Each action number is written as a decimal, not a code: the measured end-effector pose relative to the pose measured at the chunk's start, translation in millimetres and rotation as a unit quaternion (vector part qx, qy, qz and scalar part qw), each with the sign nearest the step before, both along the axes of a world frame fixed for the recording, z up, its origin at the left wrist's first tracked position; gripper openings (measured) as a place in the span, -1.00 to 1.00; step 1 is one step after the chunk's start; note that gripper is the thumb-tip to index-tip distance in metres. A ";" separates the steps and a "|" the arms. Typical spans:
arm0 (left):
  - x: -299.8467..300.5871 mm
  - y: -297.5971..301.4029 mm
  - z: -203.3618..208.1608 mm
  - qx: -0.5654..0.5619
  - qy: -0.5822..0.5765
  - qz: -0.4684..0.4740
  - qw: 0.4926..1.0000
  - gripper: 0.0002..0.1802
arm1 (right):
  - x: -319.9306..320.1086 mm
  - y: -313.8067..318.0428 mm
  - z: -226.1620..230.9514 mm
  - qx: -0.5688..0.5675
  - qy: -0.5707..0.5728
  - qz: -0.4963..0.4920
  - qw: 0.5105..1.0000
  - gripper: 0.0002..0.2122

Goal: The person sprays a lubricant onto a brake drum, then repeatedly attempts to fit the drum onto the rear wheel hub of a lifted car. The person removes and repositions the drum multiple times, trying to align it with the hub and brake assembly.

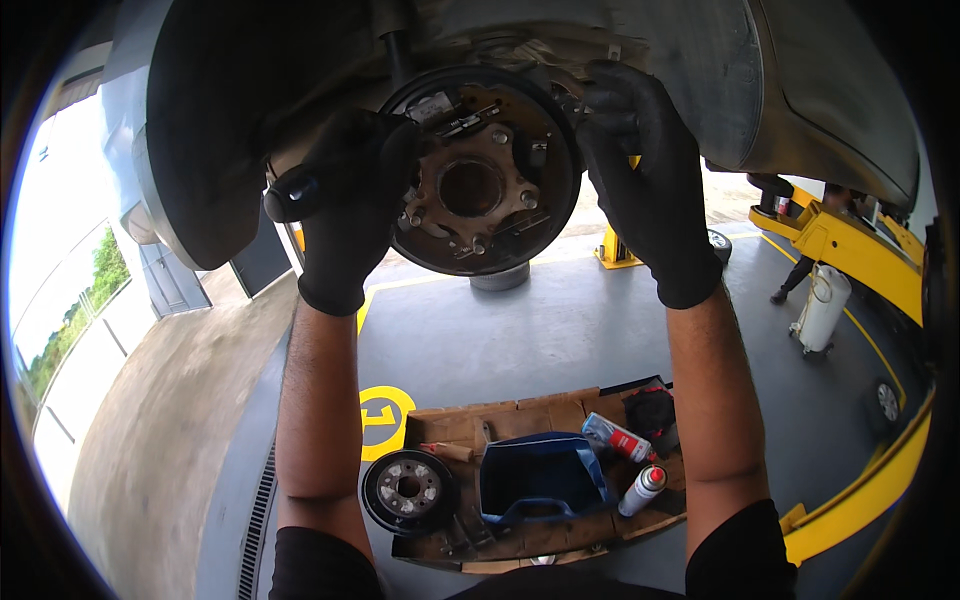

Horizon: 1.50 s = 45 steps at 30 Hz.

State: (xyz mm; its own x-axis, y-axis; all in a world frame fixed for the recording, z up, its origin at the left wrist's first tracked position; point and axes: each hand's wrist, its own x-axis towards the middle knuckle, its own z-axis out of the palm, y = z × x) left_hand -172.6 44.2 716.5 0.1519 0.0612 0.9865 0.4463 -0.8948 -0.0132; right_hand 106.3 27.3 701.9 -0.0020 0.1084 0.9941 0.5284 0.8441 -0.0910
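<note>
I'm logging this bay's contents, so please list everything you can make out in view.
Car body: 1, grey, top
Brake assembly: 1, dark and rusty, top centre
Tool handle: 1, black, in left hand
Tray: 1, cardboard-brown lining, below
Drum: 1, dark, tray's left end
Bin: 1, blue, on tray
Spray cans: 2, white-red and blue-red, tray's right
Lift arms: at least 2, yellow, right
Wheeled tank: 1, white, right
Gloves: 2, black, at brake assembly
Forearms: 2, bare, lower sides

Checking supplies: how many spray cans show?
2: a blue-and-red spray can and, lower in view, a white spray can, both by the right end of the blue bin. Others may be hidden.
</note>
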 end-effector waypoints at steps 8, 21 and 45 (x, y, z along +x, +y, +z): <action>-15.0 16.5 33.1 0.024 0.155 0.039 0.987 -0.83 | 0.7 75.7 17.7 0.043 -0.048 0.018 0.998 -0.60; -19.5 17.4 55.0 -0.041 0.224 -0.007 0.974 -0.80 | -25.5 134.2 -3.0 0.082 -0.039 -0.003 0.996 -0.63; 10.3 15.4 39.9 0.117 0.194 0.160 0.961 -0.70 | -26.1 141.0 -6.4 0.129 -0.020 -0.026 0.991 -0.66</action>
State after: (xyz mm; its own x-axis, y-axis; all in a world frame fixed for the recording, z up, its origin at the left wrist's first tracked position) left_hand -162.3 59.6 756.4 0.5214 -0.0501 0.8518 0.6192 -0.6647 -0.4181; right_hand 80.2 168.3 695.5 -0.0425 -0.1483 0.9880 0.5706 0.8082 0.1459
